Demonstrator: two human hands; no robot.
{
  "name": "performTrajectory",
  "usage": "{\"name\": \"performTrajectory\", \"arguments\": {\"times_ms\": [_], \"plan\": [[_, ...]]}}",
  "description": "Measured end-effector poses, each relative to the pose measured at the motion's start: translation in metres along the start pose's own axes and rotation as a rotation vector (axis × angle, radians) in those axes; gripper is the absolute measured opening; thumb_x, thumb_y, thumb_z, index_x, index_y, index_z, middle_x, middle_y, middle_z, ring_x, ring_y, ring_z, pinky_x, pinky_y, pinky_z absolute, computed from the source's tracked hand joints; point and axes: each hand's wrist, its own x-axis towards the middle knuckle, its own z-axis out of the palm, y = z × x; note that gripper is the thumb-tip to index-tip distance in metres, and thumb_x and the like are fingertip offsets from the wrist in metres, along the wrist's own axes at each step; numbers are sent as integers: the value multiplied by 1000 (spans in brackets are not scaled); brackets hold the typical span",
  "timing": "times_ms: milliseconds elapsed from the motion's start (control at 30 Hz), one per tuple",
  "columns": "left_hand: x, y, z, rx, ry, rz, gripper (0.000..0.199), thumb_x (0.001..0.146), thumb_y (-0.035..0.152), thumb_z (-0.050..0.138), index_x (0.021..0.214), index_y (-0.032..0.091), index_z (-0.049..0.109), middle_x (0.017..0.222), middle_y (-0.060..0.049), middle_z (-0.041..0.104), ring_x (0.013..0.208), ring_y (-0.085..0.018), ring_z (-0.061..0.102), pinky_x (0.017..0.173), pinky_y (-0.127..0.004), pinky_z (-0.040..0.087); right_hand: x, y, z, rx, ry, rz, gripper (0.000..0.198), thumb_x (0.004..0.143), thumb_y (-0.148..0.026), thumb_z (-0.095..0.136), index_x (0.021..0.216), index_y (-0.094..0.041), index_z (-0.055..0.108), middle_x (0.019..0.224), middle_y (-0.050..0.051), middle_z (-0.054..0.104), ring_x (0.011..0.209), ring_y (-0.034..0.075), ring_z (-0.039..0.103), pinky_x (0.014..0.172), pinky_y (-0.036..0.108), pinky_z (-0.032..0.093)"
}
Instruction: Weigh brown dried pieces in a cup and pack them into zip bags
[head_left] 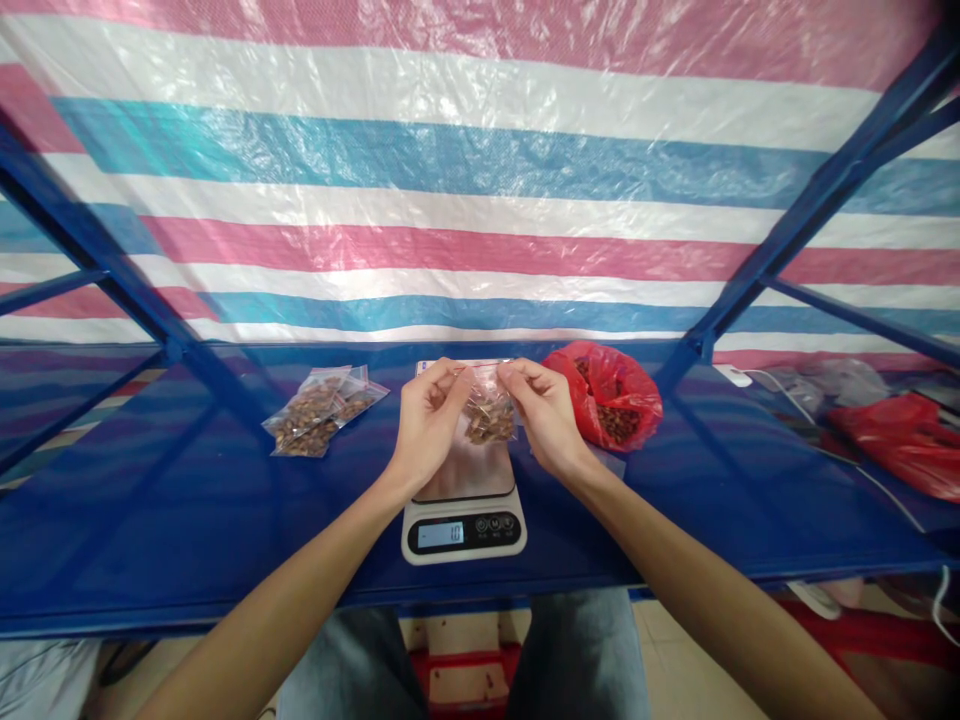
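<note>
A small clear zip bag (490,418) with brown seed-like pieces in its lower part hangs between my two hands, over the steel plate of a white kitchen scale (465,552). My left hand (435,410) pinches the left end of the bag's top edge. At the right end, my right hand (546,408) grips the same edge between thumb and fingers. The scale's display is lit; its digits are small, seemingly 1.0. Just right of my right hand stands an open red plastic bag (637,425) holding more brown pieces.
Several filled zip bags (307,420) lie in a pile on the blue shelf (187,520), left of the scale. Blue metal posts (787,235) rise at both sides before a striped sheet (465,250). Another red bag (907,440) and a white cable (889,495) are at the far right.
</note>
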Motion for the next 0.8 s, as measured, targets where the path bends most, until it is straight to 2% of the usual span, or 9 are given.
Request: {"name": "performTrajectory", "arguments": {"times_ms": [100, 200, 333, 500, 667, 800], "plan": [[-1, -3, 2, 11, 41, 18, 28, 93, 47, 73, 85, 21, 70, 70, 1, 69, 62, -14, 61, 63, -26, 49, -2, -1, 3, -28, 33, -65, 27, 89, -44, 77, 76, -21, 71, 75, 0, 66, 70, 16, 57, 71, 29, 49], [-1, -8, 2, -31, 32, 8, 27, 95, 47, 71, 89, 21, 72, 76, -1, 73, 67, -16, 66, 68, -27, 52, -2, 1, 4, -9, 80, -117, 28, 90, -42, 78, 73, -21, 70, 72, -1, 64, 68, 14, 55, 68, 27, 47], [1, -11, 0, -44, 9, 15, 31, 94, 49, 71, 89, 19, 73, 79, -2, 75, 71, -15, 67, 70, -26, 53, -3, 0, 5, 49, 38, -52, 27, 87, -46, 80, 78, -22, 74, 76, 0, 68, 70, 15, 58, 71, 28, 51], [3, -8, -2, -32, 50, 42, 34, 93, 50, 73, 83, 18, 71, 71, 0, 71, 62, -12, 62, 61, -22, 49, -4, -5, 5, 84, -46, -48, 20, 87, -43, 82, 86, -24, 81, 79, 0, 72, 75, 16, 63, 77, 29, 53], [3, 1, -1, -37, 12, 67, 33, 91, 49, 76, 81, 18, 71, 63, 2, 65, 59, -11, 60, 59, -21, 48, -5, -6, 5, 138, -23, 3, 18, 85, -41, 83, 83, -23, 80, 79, 0, 72, 73, 15, 61, 73, 28, 51], [2, 1, -1, 11, 27, 95, 31, 90, 48, 77, 81, 18, 73, 68, 0, 70, 61, -12, 61, 60, -22, 48, -5, -7, 6, 231, 4, 60, 17, 82, -37, 84, 79, -22, 79, 76, -1, 69, 73, 14, 59, 71, 25, 49]]}}
